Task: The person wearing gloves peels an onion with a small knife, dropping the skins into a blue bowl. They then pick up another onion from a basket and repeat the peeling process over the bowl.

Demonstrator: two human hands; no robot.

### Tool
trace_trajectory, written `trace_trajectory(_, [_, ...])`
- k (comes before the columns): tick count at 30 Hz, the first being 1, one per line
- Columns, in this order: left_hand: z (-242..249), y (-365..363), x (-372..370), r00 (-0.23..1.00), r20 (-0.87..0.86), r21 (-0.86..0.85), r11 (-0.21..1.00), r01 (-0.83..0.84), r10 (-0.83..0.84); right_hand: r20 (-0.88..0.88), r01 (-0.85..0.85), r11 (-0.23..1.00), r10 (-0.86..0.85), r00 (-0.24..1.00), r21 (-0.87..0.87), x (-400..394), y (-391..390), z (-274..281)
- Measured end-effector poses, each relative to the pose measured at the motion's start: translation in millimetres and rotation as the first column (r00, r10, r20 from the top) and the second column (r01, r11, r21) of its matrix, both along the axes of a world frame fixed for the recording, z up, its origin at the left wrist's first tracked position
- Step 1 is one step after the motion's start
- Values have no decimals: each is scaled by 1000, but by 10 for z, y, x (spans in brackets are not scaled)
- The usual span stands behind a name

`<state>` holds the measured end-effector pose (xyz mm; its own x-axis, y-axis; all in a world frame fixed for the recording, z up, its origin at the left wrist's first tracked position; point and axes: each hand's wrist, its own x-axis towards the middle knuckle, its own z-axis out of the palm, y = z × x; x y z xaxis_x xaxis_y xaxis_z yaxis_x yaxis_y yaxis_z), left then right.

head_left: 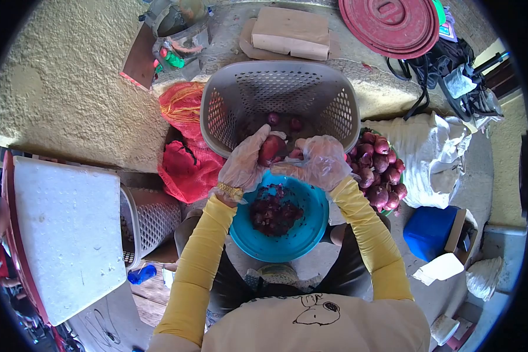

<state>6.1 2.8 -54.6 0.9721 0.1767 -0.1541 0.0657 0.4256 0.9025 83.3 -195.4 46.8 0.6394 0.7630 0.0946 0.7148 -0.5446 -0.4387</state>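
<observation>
Clear plastic gloves cover both hands. My left hand [243, 161] is closed around a red onion [271, 150] at the near rim of a grey perforated basket [278, 70]. Beside it, my right hand [317, 161] has its fingers bent together near the onion; what they hold, if anything, is hidden. Below the hands, a blue basin [240, 232] contains dark red onion skins [276, 214]. A few onions [273, 118] lie at the bottom of the basket.
Right of the basket is a pile of red onions [378, 170] beside a white sack [431, 155]. A red mesh bag [188, 164] lies left. Further out are a white foam board [67, 234], another basket [158, 217], a blue container [429, 233] and a red lid [390, 20].
</observation>
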Motion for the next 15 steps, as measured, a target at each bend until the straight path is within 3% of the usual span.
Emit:
trace_trajectory(5, [146,-45,-25,997,71,170,985,-4,-9,18,-27,1000,27,999,14,31,-30,-61])
trace_trajectory(8, [38,0,3,1000,19,105,994,13,-15,19,-26,999,26,999,24,18,-37,-51])
trace_trajectory(12, [244,-28,-28,997,36,109,992,69,-73,53,-54,997,51,997,52,30,-50,-76])
trace_trajectory(15, [30,-23,2,999,32,105,994,-13,9,-15,-76,997,76,997,15,48,-52,-93])
